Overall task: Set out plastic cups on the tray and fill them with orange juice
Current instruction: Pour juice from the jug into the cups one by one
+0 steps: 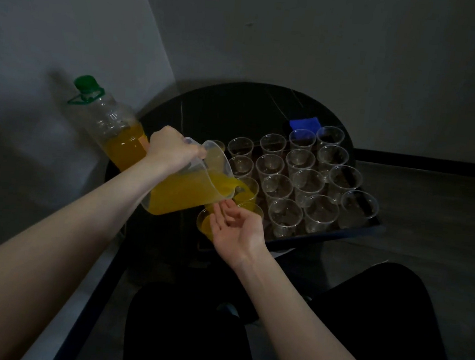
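Far left: big juice bottle [113, 127] with green cap, partly full, leaning by the wall at the table's [237, 104] edge, just behind the pouring arm

Left hand [172, 150] grips the handle of a clear jug [192, 187], fingers curled tight round it; jug tipped right, orange juice pooled toward the spout, which sits over a cup [248, 191] at the tray's near-left side. Juice shows in that cup; the stream itself is too small to make out

Just below the spout: nearest cup [206, 223], already holding juice, partly hidden by the right hand [237, 226]. That hand lies palm up, fingers loosely spread and relaxed, holding nothing; whether the fingertips touch the cup's rim I cannot tell

Right of that: dark tray [326, 236] on the round black table, rows of clear empty cups [307, 183] standing upright, close together. Blue object [305, 124] behind the tray, at the back

Step in hand, by my reading: setting-out is done, filling has only begun — two cups on the left carry juice, the rest dry

Next move calls for: levelling the jug before the cup brims, then shifting the spout to the neighbouring empty cup. Cups are light and crowded; a steadying right hand and a slow tilt seem wise, or a knock could topple several
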